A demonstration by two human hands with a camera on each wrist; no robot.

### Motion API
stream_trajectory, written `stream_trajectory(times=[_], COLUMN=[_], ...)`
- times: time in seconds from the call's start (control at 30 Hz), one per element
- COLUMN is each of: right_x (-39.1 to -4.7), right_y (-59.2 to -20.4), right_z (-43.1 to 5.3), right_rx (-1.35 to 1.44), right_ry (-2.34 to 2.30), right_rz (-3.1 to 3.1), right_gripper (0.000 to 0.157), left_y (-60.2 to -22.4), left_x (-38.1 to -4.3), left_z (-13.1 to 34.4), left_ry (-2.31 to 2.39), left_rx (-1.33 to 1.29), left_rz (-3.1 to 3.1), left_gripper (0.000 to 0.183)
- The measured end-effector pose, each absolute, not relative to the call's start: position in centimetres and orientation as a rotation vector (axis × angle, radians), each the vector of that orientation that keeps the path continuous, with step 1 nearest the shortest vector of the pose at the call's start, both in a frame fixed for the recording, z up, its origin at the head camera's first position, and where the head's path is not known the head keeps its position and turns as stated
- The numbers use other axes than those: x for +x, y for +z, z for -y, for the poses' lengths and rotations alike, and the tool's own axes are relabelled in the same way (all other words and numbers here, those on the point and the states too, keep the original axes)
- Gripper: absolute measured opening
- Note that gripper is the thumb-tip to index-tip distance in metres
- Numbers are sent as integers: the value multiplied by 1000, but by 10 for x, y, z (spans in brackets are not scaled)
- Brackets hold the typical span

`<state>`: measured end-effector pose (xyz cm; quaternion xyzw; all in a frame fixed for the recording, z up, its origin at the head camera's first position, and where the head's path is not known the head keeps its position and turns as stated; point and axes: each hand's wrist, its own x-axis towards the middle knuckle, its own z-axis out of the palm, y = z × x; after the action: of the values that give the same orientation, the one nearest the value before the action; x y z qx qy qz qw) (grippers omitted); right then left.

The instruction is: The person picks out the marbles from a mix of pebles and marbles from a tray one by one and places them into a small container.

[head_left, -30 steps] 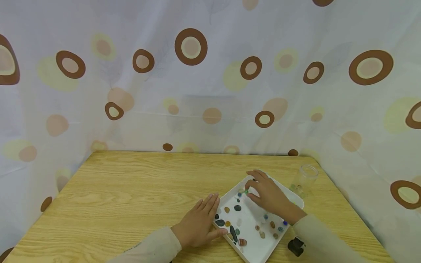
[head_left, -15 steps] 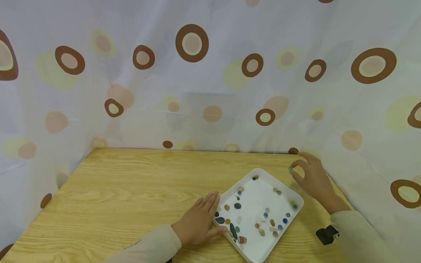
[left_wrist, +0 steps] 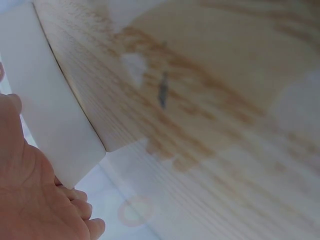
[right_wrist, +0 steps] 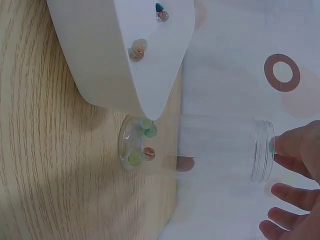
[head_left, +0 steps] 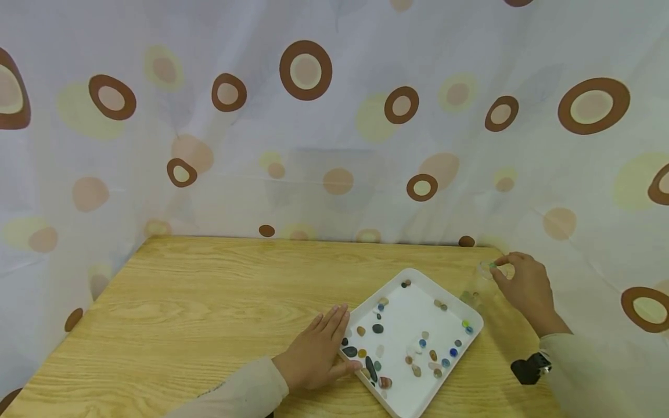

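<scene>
At the table's right side my right hand [head_left: 528,288] pinches a small green marble [head_left: 492,265] between thumb and fingertips. It is at the mouth of a clear jar [right_wrist: 215,145], whose open top faces the fingers in the right wrist view. Inside, at the jar's bottom, lie several marbles, among them a yellow-green marble [right_wrist: 135,157]. My left hand [head_left: 316,351] rests against the left edge of a white tray [head_left: 407,316], fingers straight and thumb over the rim. Dark and coloured stones lie in the tray, such as a black stone [head_left: 377,328], along with glass marbles like a blue marble [head_left: 453,352].
The tray sits at an angle on a wood-grain table [head_left: 209,313], just left of the jar. A patterned curtain [head_left: 334,116] hangs behind the table and along its sides. A black device [head_left: 530,368] is at the right wrist.
My right hand has taken the green marble out of the tray and carried it right to the jar's mouth. The left hand has stayed at the tray's edge.
</scene>
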<state>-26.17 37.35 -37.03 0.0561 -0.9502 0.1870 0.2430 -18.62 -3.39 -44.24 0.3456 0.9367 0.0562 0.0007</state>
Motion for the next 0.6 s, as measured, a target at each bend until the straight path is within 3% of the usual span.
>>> stream_trajectory(times=[0.6], right_x=[-259], right_y=[-370], right_z=[-373], right_rx=[151], right_ry=[538], right_rz=[2623], right_gripper=[20], left_y=[-443], left_x=[-185], left_z=[34], left_ry=[179], left_rx=[1086], left_rz=[-2946], left_gripper=[92])
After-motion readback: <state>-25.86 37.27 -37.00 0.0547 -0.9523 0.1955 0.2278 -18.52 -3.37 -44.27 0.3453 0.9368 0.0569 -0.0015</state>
